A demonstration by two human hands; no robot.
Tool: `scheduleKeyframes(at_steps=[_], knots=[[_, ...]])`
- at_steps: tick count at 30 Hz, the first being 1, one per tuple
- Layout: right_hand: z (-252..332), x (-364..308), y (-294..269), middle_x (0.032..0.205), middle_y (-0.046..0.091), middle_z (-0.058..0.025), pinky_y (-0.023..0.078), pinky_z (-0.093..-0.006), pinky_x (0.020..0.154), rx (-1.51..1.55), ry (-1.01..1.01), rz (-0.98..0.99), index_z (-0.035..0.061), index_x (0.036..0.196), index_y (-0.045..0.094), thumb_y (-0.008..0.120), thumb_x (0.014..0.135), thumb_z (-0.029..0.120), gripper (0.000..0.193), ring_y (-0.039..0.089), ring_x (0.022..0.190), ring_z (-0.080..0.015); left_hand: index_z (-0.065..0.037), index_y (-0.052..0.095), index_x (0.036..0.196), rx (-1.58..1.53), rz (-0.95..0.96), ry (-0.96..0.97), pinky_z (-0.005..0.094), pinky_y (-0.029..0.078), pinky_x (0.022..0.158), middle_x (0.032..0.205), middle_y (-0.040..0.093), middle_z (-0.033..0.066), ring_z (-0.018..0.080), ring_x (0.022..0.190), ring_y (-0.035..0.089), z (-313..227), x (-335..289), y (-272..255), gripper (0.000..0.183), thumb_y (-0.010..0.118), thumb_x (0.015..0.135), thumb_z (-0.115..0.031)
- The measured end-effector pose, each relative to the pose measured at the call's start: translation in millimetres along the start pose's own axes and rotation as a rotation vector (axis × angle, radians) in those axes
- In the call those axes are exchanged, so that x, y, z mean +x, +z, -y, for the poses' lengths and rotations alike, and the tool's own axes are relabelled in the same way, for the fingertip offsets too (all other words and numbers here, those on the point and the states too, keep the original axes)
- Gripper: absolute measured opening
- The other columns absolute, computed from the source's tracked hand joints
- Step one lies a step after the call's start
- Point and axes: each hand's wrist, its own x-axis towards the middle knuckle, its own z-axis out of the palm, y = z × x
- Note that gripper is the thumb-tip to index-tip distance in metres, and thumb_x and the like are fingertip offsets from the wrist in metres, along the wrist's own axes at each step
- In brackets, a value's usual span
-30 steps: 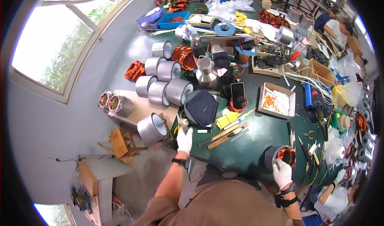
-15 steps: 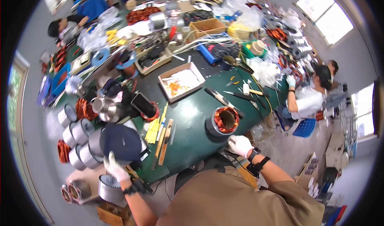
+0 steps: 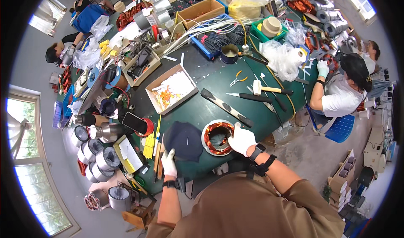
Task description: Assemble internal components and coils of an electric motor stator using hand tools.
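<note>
A dark navy cloth cap (image 3: 184, 140) is held by its left edge in my gloved left hand (image 3: 169, 164), over the front of the green table. Close to its right stands a motor stator (image 3: 209, 139), a grey metal cylinder with copper windings around its open bore. My gloved right hand (image 3: 243, 141) grips the stator's right rim, its fingertips reaching the windings. Beyond these lies a wooden stick wrapped in black (image 3: 225, 107). Wooden strips (image 3: 158, 158) and yellow strips (image 3: 149, 145) lie left of the cap, partly hidden by it.
A cardboard box of white and orange slips (image 3: 171, 90) sits farther back. A mallet (image 3: 269, 88), pliers (image 3: 238, 79) and a black-handled pointed tool (image 3: 250, 97) lie to the right. Several bare stator cores (image 3: 108, 158) are stacked at left. A co-worker (image 3: 343, 86) sits at the right edge.
The cap has come from the stator cores at left to the table beside the wound stator, carried by my left hand. My right hand has moved from the table edge onto the stator's rim.
</note>
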Motion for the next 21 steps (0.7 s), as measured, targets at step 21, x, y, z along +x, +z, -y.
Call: scheduleKeyframes(at_steps=[21], knots=[[-81,-6,-37,0.082,0.070,-0.0277,0.057,-0.0529,0.072,0.008,0.066,0.112,-0.0080,0.123,0.044,0.064,0.085,0.024,0.054,0.071,0.078,-0.0462,-0.002,0.058,0.116,1.007,0.435,0.265,0.0504,0.058,0.079,0.088,0.073,0.0262,0.0472,0.084,0.072,-115,-65,214,0.057,0.074,0.089,-0.050]])
